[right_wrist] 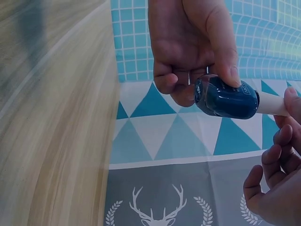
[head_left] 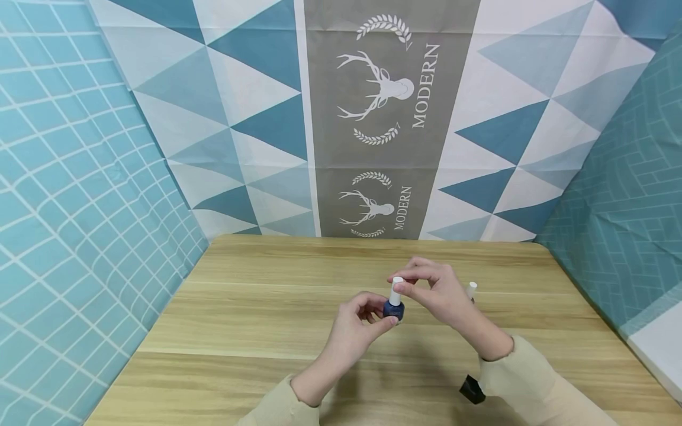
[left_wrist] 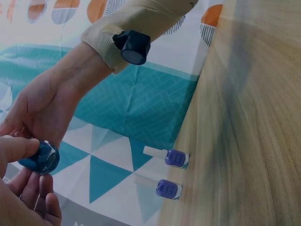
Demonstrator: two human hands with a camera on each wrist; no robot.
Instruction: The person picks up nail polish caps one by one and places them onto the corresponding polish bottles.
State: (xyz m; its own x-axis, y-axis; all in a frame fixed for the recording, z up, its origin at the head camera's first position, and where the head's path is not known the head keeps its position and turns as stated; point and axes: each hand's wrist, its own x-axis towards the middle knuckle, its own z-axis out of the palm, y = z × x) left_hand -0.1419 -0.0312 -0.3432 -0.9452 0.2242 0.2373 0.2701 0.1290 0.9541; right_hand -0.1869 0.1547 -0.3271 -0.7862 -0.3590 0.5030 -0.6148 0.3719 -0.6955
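Observation:
A dark blue nail polish bottle (head_left: 393,311) with a long white cap (head_left: 396,291) is held upright above the wooden table, in front of me. My left hand (head_left: 358,324) grips its glass body between thumb and fingers. From the right, my right hand (head_left: 433,290) pinches the cap between thumb and fingertips. Seen from the right wrist, the blue glass (right_wrist: 228,98) has the left thumb laid along it, and the cap (right_wrist: 273,103) sits on the bottle's neck. The left wrist view shows the bottle's base (left_wrist: 46,157) in the left fingers.
Two purple-blue nail polish bottles, one (left_wrist: 176,158) beside the other (left_wrist: 168,189), stand on the table (head_left: 256,331). In the head view a white cap (head_left: 471,289) shows behind the right wrist. A black camera (head_left: 472,389) is worn at the right sleeve. Patterned cloth walls (head_left: 256,118) enclose the table.

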